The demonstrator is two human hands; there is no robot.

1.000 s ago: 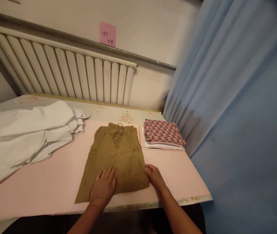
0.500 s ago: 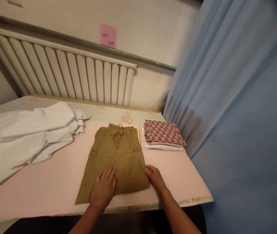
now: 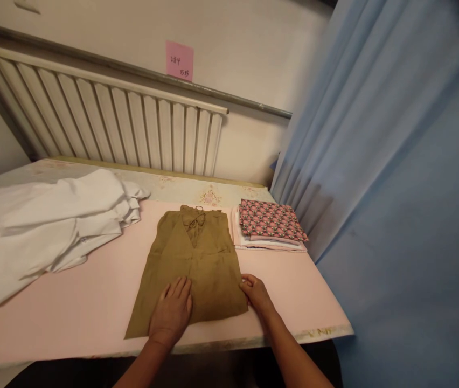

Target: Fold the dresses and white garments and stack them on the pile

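An olive-brown garment with a V-shaped neckline and thin tie strings lies flat on the pink cloth, its neck end away from me. My left hand rests palm down on its lower part, fingers stretched out. At the garment's right edge, my right hand has thumb and forefinger closed on the fabric; its other fingers curl beneath, partly hidden.
Crumpled white fabric covers the table's left side. On the right sits a folded stack topped by pink patterned fabric. A blue curtain hangs beside the table, and a radiator stands behind it.
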